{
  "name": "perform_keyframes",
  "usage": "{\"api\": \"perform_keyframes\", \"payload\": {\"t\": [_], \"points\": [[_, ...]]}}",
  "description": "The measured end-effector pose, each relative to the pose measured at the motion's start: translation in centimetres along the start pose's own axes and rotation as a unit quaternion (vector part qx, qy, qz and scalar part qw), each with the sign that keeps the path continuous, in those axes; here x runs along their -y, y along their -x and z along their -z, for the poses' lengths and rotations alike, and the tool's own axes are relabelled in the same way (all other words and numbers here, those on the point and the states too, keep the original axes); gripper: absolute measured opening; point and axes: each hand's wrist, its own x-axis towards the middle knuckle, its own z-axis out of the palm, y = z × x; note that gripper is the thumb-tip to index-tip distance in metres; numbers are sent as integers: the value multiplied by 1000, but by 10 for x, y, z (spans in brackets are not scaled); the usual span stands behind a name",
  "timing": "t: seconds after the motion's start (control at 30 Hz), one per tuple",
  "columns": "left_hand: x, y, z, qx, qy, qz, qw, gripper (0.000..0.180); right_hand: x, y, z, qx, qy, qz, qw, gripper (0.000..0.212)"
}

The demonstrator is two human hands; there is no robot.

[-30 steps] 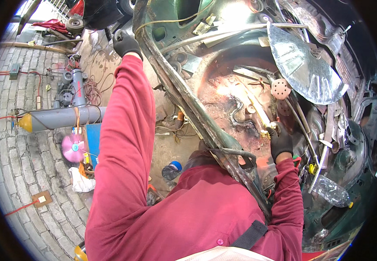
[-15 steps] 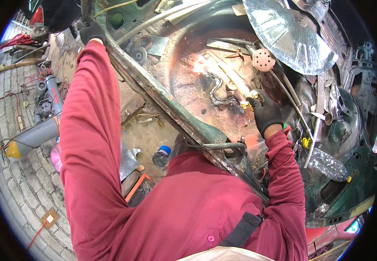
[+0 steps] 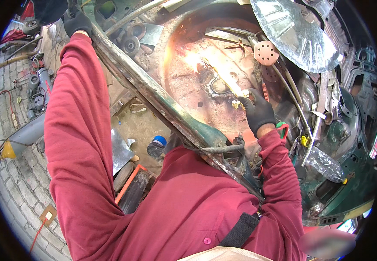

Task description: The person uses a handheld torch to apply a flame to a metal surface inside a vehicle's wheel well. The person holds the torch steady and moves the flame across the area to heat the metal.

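Note:
My right hand (image 3: 258,112), in a black glove, is closed around the rear of a brass gas torch (image 3: 228,80) with small valve knobs. The torch points to the far left over the rusty floor pan (image 3: 214,113) of a green car body. A glaring white-orange glow at its tip hides the spot beneath. Against the long edge rail (image 3: 140,74) of the car body, at the far left, is my left hand (image 3: 77,24), also gloved. Its fingers are curled by a dark upright piece; what they grip is not clear.
A perforated sanding disc (image 3: 266,53), metal strips and a curved sheet of metal (image 3: 295,37) lie right of the torch. A clear plastic bottle (image 3: 325,164) lies nearer. A blue-capped bottle (image 3: 157,146) stands below the rail. A grey gas cylinder (image 3: 25,135) lies on the brick paving.
The glow at the torch tip has grown brighter and wider. My right hand and the torch sit slightly further left and lower. My left hand appears further left as the view shifts.

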Motion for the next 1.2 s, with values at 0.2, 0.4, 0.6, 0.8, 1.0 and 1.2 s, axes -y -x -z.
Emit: {"api": "perform_keyframes", "payload": {"t": [0.2,0.4,0.6,0.8,1.0,1.2], "points": [[15,-14,-1,4,-67,7,998,53,-2,-6,-4,2,-1,8,1000,37],[12,-10,-5,4,-30,-6,1000,54,-7,-6,-8,3,9,8,1000,38],[19,-13,-2,3,-29,-5,1000,51,-7,-7,-7,14,8,12,1000,39],[5,-4,0,5,-18,-3,1000,50,-8,-7,-8,0,4,14,1000,38],[13,-10,-3,0,-33,-5,999,50,-9,-8,-9,13,-3,8,1000,40],[10,-7,-1,-1,-18,-3,1000,48,-10,-8,-10,5,7,15,1000,42]]}}
